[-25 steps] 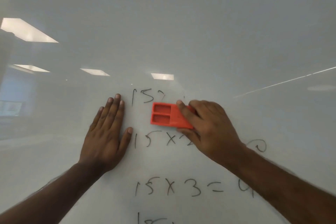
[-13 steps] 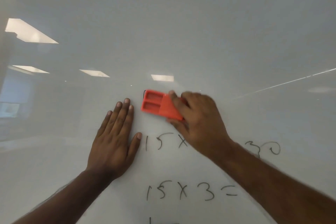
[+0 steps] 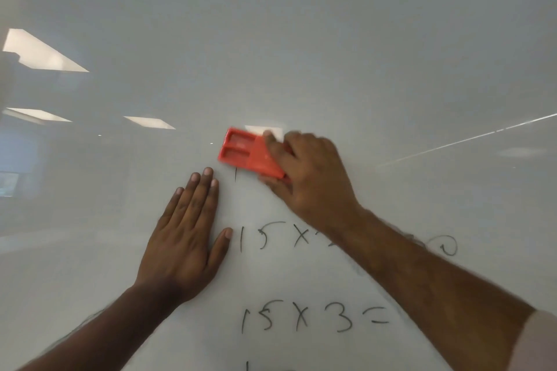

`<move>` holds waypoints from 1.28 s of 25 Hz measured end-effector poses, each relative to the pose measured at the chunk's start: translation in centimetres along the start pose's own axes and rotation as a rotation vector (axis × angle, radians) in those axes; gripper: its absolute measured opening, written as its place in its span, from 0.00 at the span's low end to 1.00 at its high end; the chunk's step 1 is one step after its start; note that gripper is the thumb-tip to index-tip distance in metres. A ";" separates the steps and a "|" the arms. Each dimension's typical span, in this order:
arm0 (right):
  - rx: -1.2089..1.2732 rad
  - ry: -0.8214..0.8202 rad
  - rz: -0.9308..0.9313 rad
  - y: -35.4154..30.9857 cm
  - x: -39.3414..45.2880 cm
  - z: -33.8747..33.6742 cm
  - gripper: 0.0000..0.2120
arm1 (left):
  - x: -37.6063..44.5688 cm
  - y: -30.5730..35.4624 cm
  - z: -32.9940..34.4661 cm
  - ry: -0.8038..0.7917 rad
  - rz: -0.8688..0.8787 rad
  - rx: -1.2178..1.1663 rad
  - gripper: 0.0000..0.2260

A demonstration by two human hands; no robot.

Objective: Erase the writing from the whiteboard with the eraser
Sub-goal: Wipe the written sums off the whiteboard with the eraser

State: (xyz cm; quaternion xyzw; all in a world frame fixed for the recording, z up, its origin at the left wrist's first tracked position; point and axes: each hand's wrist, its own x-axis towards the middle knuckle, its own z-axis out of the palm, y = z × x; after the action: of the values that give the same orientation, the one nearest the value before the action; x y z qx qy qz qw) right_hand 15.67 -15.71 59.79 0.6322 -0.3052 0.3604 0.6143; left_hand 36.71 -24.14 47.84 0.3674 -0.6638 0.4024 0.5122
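Right hand (image 3: 313,178) grips the red rectangular plastic eraser (image 3: 250,153), apparently pressed against the glossy white whiteboard (image 3: 331,39); left hand (image 3: 187,238) lies flat, fingers extended, holding nothing.

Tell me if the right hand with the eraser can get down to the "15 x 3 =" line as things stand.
Probably yes. The right hand holds the eraser above that line, and bare whiteboard lies between. The left hand rests flat to the side, clear of the writing, so nothing blocks the way down.

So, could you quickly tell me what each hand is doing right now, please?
Left hand: open, flat on the whiteboard, holding nothing.
Right hand: closed on the red eraser, which lies against the board.
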 end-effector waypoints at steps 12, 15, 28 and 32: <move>-0.033 -0.017 -0.046 4.0 -3.4 -2.5 0.28 | -0.6 -0.2 -0.3 0.029 0.015 -0.045 0.31; -0.006 -0.005 0.041 1.0 -4.5 -1.4 0.28 | -0.7 -0.2 -0.3 0.055 0.011 -0.089 0.27; -0.034 -0.011 0.085 2.7 -9.1 -3.7 0.27 | -1.7 0.1 -0.2 0.038 -0.050 -0.102 0.27; 0.094 -0.054 0.019 -4.1 -12.0 -1.5 0.26 | -2.2 0.0 -0.3 0.022 -0.051 -0.097 0.28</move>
State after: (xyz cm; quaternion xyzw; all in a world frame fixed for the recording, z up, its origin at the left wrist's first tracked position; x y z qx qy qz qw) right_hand 12.26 -14.63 47.49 0.6668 -0.3105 0.3630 0.5720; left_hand 37.24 -23.73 45.70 0.3546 -0.6673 0.3607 0.5467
